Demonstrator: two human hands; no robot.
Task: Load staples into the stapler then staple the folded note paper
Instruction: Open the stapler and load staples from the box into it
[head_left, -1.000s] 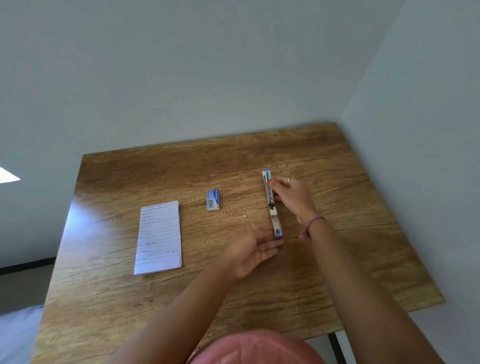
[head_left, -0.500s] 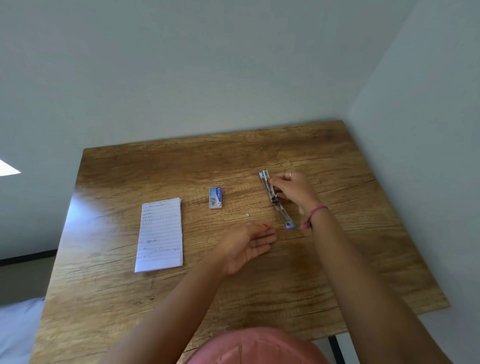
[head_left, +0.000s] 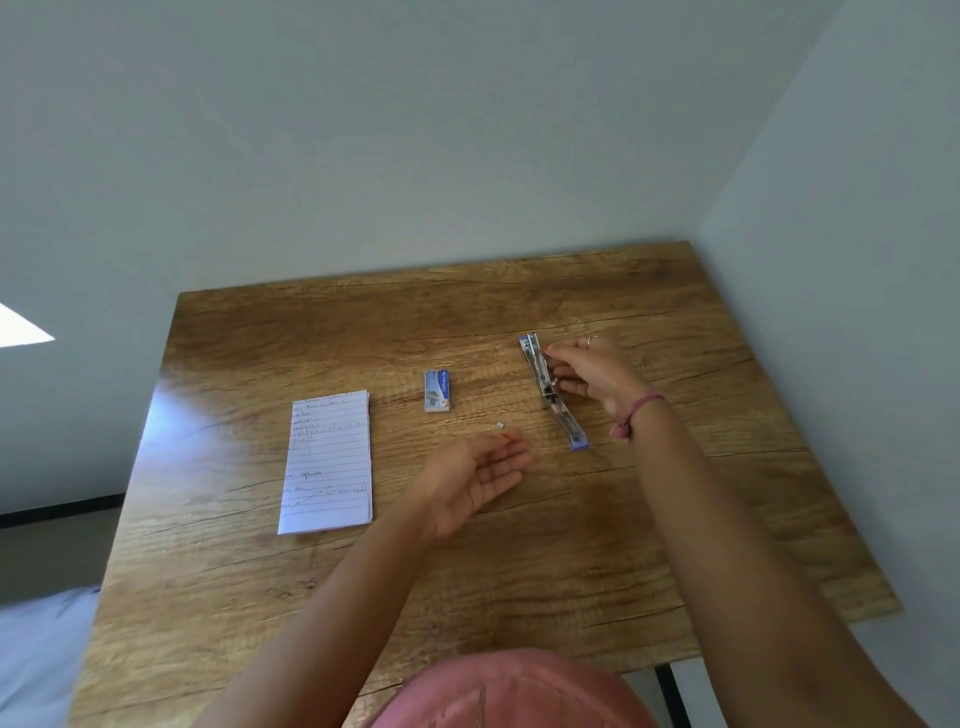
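Lying opened out flat on the wooden table (head_left: 519, 545), the stapler (head_left: 553, 391) runs as one long strip from its far end at the upper left to its blue tip nearer the person, slanting to the right as it comes closer. The right hand (head_left: 589, 371) rests against the far half of it from the right side, thumb and fingertips curled onto the metal channel; they pinch it there (what, if anything, is between the fingertips is too small to tell). A ring sits on one finger, and a pink cord bracelet (head_left: 636, 410) circles the wrist.

The left hand (head_left: 480, 475) hovers above the table to the left of the stapler and well apart from it, palm turned up, fingers loosely extended and holding nothing. Just beyond its fingertips a tiny pale scrap (head_left: 500, 425) lies on the wood.

Farther out, between the paper and the stapler, the small blue and white staple box (head_left: 437, 390) lies flat. The folded note paper (head_left: 328, 462), lined and with handwriting on it, lies flat on the left part of the table, well clear of both hands. At the bottom edge, pink fabric (head_left: 514, 691) fills the foreground.
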